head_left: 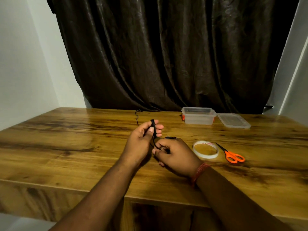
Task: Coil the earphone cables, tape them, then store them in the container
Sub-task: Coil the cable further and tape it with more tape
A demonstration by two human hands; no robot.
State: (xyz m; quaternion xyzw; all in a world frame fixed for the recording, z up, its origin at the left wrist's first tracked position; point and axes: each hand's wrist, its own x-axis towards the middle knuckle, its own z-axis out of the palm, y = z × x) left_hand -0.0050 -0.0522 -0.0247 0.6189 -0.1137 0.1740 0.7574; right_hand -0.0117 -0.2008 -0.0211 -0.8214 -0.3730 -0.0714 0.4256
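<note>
glossy wood-grain brown table (66,139) | clear smooth plastic container (198,116), far right edge | translucent plastic flat lid (233,120) | shiny clear tape roll (205,149) | orange plastic-handled scissors (232,155) | dark brown sheeny cloth curtain (166,55)

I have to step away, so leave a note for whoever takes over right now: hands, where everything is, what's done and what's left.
Left hand: grips the black earphone cable looped over its fingers.
Right hand: pinches the cable's loose end just below.
Tape roll and orange scissors lie untouched on the table, right of the hands.
Container stands open at the back, lid beside it.
Done: coiling begun.
Left: finish the coil, tape it, store it.
</note>
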